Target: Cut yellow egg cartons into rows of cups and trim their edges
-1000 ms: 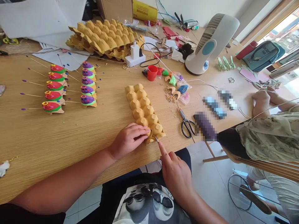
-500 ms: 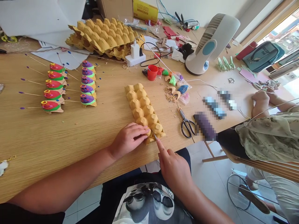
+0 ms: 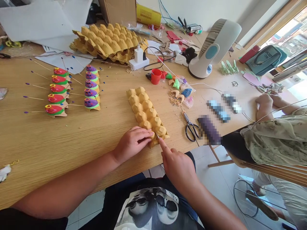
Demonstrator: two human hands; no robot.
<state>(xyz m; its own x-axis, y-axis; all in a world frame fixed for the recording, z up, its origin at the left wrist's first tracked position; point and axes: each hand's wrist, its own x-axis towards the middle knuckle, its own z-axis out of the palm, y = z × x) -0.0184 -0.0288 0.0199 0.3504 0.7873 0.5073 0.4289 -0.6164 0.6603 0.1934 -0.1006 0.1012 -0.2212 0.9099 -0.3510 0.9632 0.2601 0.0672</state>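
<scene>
Left hand is clamped on the egg carton, just ahead of it; right hand, closed round a thin knife, should take short, light strokes clear of the left.

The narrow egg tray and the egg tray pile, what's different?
The narrow tray has two rows of bumps; the pile is wider, with more rows. The narrow tray looks single; the pile has trays lying on one another. The left hand rests on the narrow tray, and the right hand holds a thin tool at its near end; no hand touches the pile. Both are yellow and bumpy.
</scene>
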